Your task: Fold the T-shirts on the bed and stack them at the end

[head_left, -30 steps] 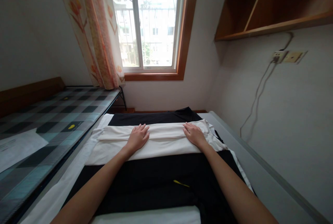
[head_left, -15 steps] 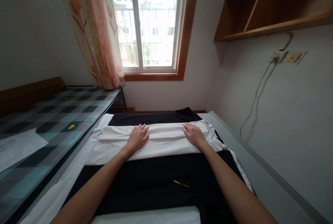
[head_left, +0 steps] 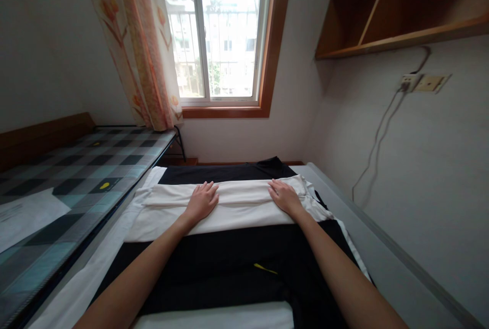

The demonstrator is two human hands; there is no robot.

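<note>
A white cloth, folded over along its far side (head_left: 240,217), lies across black fabric (head_left: 214,268). Flat on the left part of the white fold rests my left hand (head_left: 203,200), fingers spread and pointing away from me. My right hand (head_left: 284,197) lies palm down on the right part of the same fold, its fingers stretched out. Neither hand grips anything. The black fabric carries a small yellow mark (head_left: 265,268) and also shows beyond the white cloth. Another white piece (head_left: 217,317) is partly visible at the bottom edge.
To the left stands a bed with a checked mattress (head_left: 114,158) and a sheet of paper (head_left: 26,217) on it. A grey ledge (head_left: 382,247) runs along the right wall. Above are a wooden shelf (head_left: 385,41) and a plugged-in cable (head_left: 376,140). A curtain (head_left: 133,49) hangs beside the window.
</note>
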